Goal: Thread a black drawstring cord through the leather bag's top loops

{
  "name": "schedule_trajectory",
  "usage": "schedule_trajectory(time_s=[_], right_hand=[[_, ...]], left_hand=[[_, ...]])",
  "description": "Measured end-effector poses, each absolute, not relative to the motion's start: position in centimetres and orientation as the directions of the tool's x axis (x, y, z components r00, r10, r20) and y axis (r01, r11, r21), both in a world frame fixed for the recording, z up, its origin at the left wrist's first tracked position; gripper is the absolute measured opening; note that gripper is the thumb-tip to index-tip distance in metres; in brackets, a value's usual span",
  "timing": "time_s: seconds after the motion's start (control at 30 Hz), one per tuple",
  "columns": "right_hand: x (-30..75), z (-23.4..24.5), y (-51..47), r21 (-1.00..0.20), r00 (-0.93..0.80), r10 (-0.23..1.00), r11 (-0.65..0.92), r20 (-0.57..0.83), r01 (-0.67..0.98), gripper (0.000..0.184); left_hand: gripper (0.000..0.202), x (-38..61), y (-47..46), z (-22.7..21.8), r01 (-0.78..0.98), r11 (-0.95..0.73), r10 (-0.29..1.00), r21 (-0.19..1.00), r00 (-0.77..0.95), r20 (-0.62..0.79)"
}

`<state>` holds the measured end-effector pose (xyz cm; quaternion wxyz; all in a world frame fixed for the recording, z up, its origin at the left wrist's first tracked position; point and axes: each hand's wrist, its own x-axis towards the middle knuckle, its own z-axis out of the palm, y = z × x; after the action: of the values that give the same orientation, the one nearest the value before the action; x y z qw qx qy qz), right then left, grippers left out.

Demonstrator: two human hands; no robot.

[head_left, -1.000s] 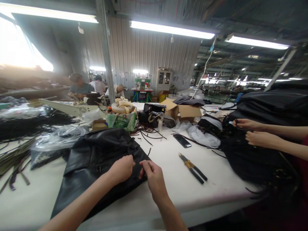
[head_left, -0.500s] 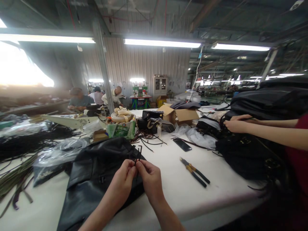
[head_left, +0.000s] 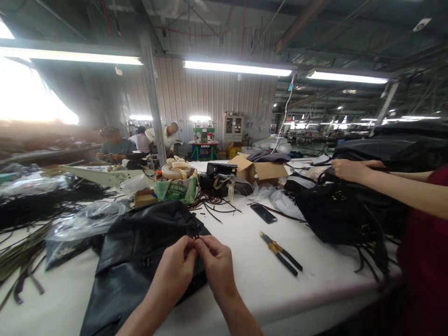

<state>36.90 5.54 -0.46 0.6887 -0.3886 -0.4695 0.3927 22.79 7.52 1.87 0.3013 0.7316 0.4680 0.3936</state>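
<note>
A black leather-look bag (head_left: 122, 270) lies on the white table (head_left: 259, 289) under my hands. My left hand (head_left: 180, 263) and my right hand (head_left: 215, 259) meet over the bag's right side, thumbs and fingertips pinched together. Thin black cord ends (head_left: 196, 228) stick up just beyond the fingertips, and both hands pinch them; how the cords run between the fingers is hidden. Right of my hands lie pliers (head_left: 280, 254) with black and yellow handles, apart from both hands. Beyond them is a dark phone (head_left: 263, 213).
A co-worker's hand (head_left: 350, 169) handles a black bag (head_left: 332, 210) at the right. Behind my bag stand a green box (head_left: 177, 189) with rolled strip and an open carton (head_left: 268, 170). Plastic bags (head_left: 87, 224) and dark straps (head_left: 24, 266) lie at the left.
The cord ends show shorter above my fingertips and lean differently now. The co-worker has lifted and shifted the black bag at the right leftward. The pliers and phone lie as before.
</note>
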Motion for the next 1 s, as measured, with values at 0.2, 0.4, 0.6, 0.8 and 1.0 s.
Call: schedule_trajectory(time_s=[0.2, 0.4, 0.6, 0.8, 1.0], right_hand=[[36.6, -0.4, 5.4, -0.919, 0.284, 0.919, 0.337, 0.274, -0.205, 0.041], [36.5, -0.5, 5.1, -0.917, 0.279, 0.913, 0.354, 0.296, -0.185, 0.042], [36.5, -0.1, 4.8, -0.916, 0.211, 0.926, 0.353, 0.313, -0.192, 0.038], [35.8, -0.1, 4.9, -0.902, 0.212, 0.915, 0.384, 0.344, -0.195, 0.034], [36.0, 0.1, 4.5, -0.905, 0.175, 0.922, 0.375, 0.344, -0.199, 0.030]], left_hand=[[0.064, 22.7, 8.1, 3.4, 0.194, -0.295, 0.946, 0.936, 0.200, 0.257], [0.052, 24.0, 7.7, 4.2, 0.066, -0.250, 0.933, 0.966, 0.281, 0.223], [0.054, 23.9, 7.2, 5.0, -0.019, -0.146, 0.968, 0.989, 0.206, 0.146], [0.055, 23.6, 6.6, 6.1, -0.043, -0.133, 0.970, 0.990, 0.199, 0.139], [0.055, 23.3, 6.4, 6.0, -0.025, -0.092, 0.978, 0.995, 0.185, 0.095]])
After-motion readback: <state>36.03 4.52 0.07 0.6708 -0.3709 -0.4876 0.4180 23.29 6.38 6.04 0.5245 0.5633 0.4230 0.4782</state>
